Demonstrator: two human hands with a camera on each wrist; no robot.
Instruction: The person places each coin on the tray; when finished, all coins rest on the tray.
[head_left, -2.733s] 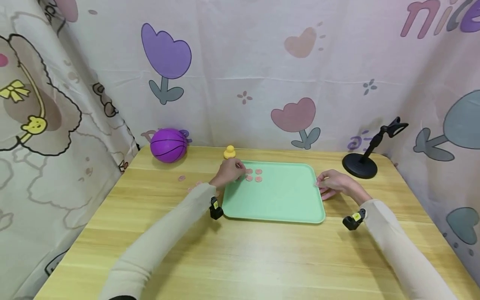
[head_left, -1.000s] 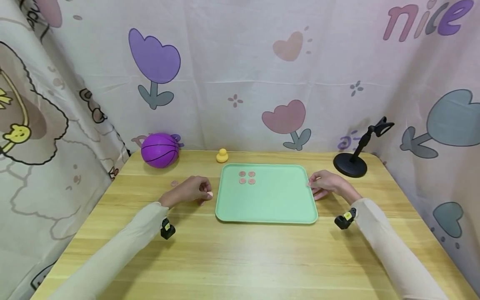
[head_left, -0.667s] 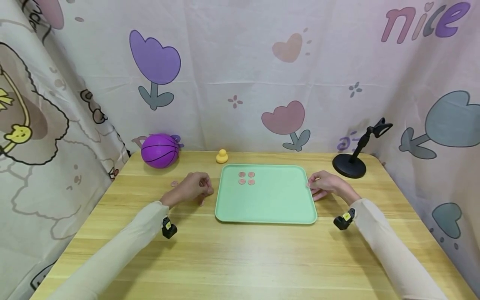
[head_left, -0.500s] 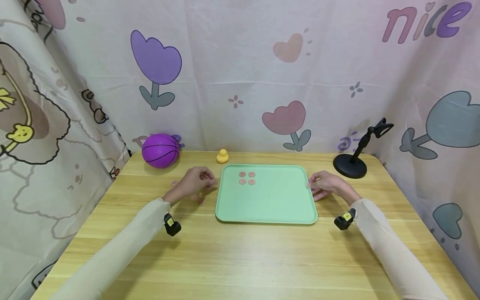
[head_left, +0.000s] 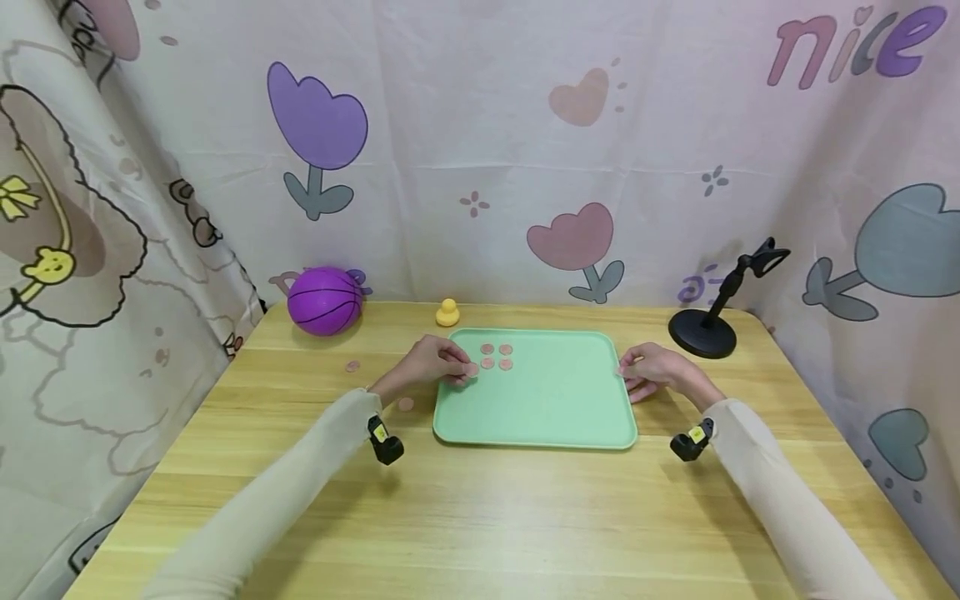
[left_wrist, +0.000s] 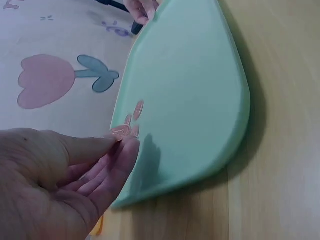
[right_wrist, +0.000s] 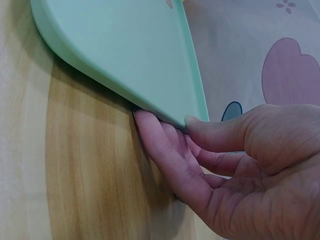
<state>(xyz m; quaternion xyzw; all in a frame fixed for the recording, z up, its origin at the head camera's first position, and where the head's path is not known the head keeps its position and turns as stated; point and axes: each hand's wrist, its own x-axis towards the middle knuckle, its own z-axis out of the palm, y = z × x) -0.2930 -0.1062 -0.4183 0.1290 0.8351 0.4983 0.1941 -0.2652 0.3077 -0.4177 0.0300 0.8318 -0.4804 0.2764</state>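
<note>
My left hand (head_left: 437, 362) is over the left side of the mint-green tray (head_left: 555, 408), pinching a pinkish copper coin (left_wrist: 121, 131) between thumb and fingertips. Just to the right of it, several similar coins (head_left: 506, 350) lie on the tray in a small square of two rows. On the tray's right side, my right hand (head_left: 654, 371) holds the rim. Its thumb (right_wrist: 215, 134) presses on the rim from above, with the other fingers against the outside and underside. Two more coins, a far one (head_left: 352, 366) and a nearer one (head_left: 406, 404), lie on the table left of the tray.
A yellow rubber duck (head_left: 447, 313) stands behind the tray's far left corner. Farther left at the back is a purple ball (head_left: 325, 302). A black clip stand (head_left: 703, 332) stands at the back right. Patterned cloth (head_left: 450, 150) hangs behind the wooden table (head_left: 487, 517).
My left hand left the tray, went to the coins on the table at left, and came back right with a coin over the tray. The right hand stayed at the rim.
</note>
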